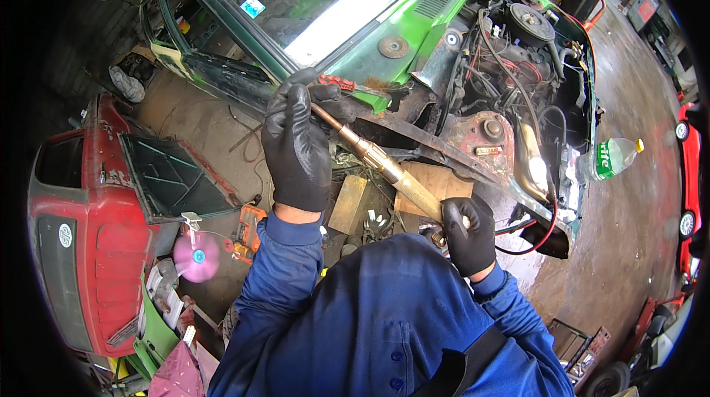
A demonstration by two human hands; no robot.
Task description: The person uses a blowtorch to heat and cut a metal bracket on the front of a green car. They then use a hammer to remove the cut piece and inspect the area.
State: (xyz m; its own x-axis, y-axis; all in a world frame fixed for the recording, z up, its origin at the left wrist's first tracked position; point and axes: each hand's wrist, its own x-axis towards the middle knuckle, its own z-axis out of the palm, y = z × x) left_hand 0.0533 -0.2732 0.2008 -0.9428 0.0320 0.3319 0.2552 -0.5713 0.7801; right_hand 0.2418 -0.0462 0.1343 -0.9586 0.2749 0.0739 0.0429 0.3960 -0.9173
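Note:
I hold a brass-coloured gas torch (384,164) slantwise in front of me, its thin copper neck up to the left. My left hand (297,149), in a black glove, is closed at the upper end of that neck; its fingers hide the tip. My right hand (472,236), gloved the same way, is closed round the rear end of the torch, beside the valves. Red and dark hoses (536,245) run rightward from near my right hand. Just beyond my left fingers a small red piece (336,83) shows against the car body.
A green car (414,35) with an exposed engine bay (510,64) stands ahead. A plastic bottle (617,158) rests at its front corner. To the left are a red vehicle body (111,227), a spinning pink fan (198,255) and an orange case (249,234). Cardboard (433,186) lies below the torch.

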